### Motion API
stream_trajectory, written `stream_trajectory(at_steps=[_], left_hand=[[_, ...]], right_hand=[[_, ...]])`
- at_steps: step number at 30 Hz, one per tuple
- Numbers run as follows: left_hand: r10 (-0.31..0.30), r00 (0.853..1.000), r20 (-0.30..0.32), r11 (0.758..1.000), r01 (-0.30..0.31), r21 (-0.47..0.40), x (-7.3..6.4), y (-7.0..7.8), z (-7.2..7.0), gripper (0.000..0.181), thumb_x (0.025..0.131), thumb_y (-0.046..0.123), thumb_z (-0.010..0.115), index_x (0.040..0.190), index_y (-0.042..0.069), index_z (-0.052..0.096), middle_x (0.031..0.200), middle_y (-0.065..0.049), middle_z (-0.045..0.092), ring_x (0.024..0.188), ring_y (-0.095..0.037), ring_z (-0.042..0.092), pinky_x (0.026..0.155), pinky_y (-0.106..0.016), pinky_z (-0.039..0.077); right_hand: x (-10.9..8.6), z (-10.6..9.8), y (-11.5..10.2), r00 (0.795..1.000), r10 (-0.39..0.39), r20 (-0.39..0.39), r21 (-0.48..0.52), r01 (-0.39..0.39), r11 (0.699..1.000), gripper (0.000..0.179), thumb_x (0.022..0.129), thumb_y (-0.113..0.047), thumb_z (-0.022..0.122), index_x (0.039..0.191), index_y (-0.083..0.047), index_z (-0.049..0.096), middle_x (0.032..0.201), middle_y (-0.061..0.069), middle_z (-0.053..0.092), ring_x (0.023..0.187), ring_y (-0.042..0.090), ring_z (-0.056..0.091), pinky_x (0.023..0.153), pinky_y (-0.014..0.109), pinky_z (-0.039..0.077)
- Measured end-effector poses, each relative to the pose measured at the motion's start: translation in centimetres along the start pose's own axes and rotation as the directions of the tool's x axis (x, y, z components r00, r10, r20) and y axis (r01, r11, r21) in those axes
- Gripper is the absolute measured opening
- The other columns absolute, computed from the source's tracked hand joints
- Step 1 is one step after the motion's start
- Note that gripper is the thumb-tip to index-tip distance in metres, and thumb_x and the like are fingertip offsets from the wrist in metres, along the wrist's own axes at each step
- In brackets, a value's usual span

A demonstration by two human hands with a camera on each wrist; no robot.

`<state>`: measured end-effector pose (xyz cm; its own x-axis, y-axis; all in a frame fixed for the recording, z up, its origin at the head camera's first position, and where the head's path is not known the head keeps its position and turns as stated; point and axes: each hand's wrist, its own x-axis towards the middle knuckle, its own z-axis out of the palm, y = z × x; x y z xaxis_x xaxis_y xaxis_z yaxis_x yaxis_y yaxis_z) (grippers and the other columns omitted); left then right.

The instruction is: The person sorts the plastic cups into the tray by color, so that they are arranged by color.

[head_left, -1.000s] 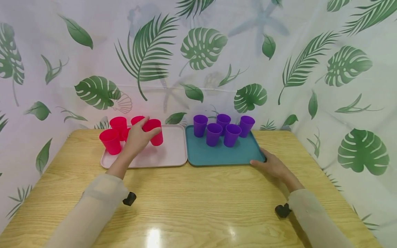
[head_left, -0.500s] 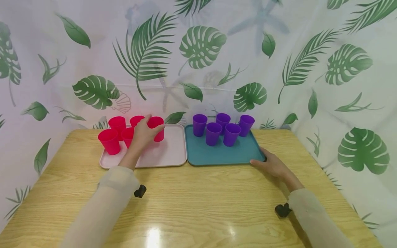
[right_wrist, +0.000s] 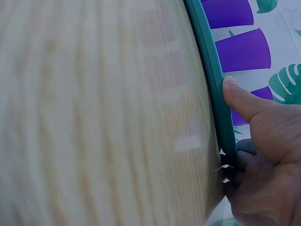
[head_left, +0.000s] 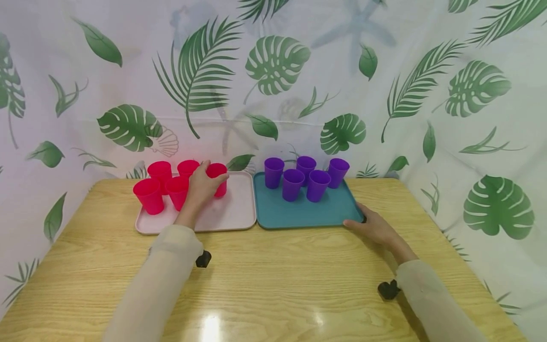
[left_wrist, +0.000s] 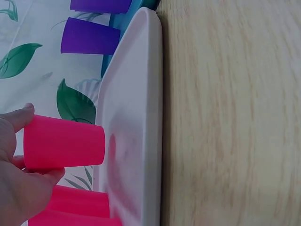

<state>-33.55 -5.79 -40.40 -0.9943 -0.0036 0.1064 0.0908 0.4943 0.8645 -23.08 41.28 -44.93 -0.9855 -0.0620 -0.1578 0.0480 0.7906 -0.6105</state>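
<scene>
My left hand (head_left: 200,189) grips a bright red plastic cup (head_left: 221,183) over the back part of the pale pink tray (head_left: 232,218). In the left wrist view the thumb and fingers are round the upper part of this upright cup (left_wrist: 66,142), and its base is at or just above the tray; contact cannot be told. Several other red cups (head_left: 149,198) stand on the tray's left half. On the teal tray (head_left: 278,216) stand several purple cups (head_left: 292,185). My right hand (head_left: 376,228) holds that tray's front right corner, thumb (right_wrist: 244,100) on the rim and fingers partly hidden beneath.
Both trays lie side by side on a wooden table (head_left: 273,280), near its back edge. Behind them hangs a white curtain (head_left: 295,28) printed with green leaves. A small black device (head_left: 203,259) is worn at each wrist.
My left hand has moved right with the red cup, which rose slightly back and then came lower. More of the red cup behind the wrist shows now. My right hand stays on the teal tray.
</scene>
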Motion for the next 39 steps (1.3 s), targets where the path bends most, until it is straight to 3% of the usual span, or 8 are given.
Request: stream_trajectory(at_steps=[9,21,33,39], left_hand=[[-0.011,1.0,-0.021,1.0,0.011,-0.013,0.2,-1.0,0.5,0.08,0.097,0.025,0.072,0.161,-0.001,0.03,0.166,-0.021,0.03,0.151,-0.039,0.029,0.115,-0.05,0.04],[-0.017,1.0,-0.026,1.0,0.017,0.012,0.4,-1.0,0.4,0.086,0.096,0.028,0.073,0.162,0.001,0.026,0.164,-0.021,0.032,0.149,-0.04,0.031,0.115,-0.054,0.039],[0.049,0.994,-0.1,0.998,-0.046,0.032,0.1,0.3,-0.6,0.082,0.098,0.029,0.07,0.162,0.002,0.027,0.161,-0.019,0.037,0.148,-0.038,0.033,0.116,-0.053,0.038],[0.079,0.991,-0.107,0.997,-0.075,0.033,-0.1,0.7,-1.5,0.078,0.1,0.029,0.066,0.162,0.003,0.027,0.161,-0.018,0.038,0.147,-0.037,0.035,0.115,-0.053,0.039]], right_hand=[[-0.1,0.1,-0.3,1.0,-0.008,-0.002,0.002,0.008,1.0,0.099,0.102,-0.05,0.062,0.161,0.008,0.009,0.163,0.038,0.015,0.149,0.055,0.016,0.12,0.065,0.018],[0.3,0.3,-0.6,1.0,-0.008,-0.003,0.0,0.008,1.0,0.099,0.102,-0.05,0.062,0.162,0.008,0.009,0.163,0.037,0.015,0.15,0.055,0.016,0.12,0.066,0.018],[0.8,0.4,-0.9,1.0,-0.012,0.012,-0.007,0.012,1.0,0.099,0.102,-0.051,0.061,0.162,0.007,0.008,0.163,0.037,0.015,0.149,0.056,0.016,0.119,0.066,0.018],[1.2,0.2,-0.9,1.0,-0.019,0.022,-0.005,0.019,1.0,0.099,0.101,-0.052,0.062,0.162,0.006,0.009,0.163,0.037,0.015,0.149,0.056,0.016,0.119,0.066,0.018]])
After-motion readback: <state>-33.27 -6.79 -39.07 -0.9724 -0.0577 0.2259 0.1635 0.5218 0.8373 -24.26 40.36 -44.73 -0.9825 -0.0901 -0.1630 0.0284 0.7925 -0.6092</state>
